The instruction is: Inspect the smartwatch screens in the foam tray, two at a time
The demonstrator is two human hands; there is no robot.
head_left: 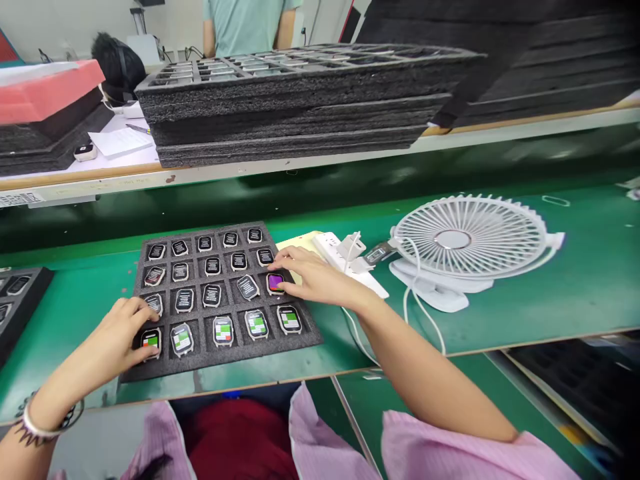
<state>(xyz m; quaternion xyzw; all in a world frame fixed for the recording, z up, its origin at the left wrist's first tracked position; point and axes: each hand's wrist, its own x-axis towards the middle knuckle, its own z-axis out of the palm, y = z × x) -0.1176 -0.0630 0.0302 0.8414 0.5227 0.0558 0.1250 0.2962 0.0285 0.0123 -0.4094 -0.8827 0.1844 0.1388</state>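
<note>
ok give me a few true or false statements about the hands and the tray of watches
1. The left hand touches a watch in the front row of the foam tray. True.
2. The right hand rests on the fan. False: it touches a watch with a purple screen at the tray's right edge.
3. The front-row watches show green screens. True.
4. The fan stands left of the tray. False: it is to the right.

Head camera looks forward and down, close over the bench (550, 293) (single view).
</note>
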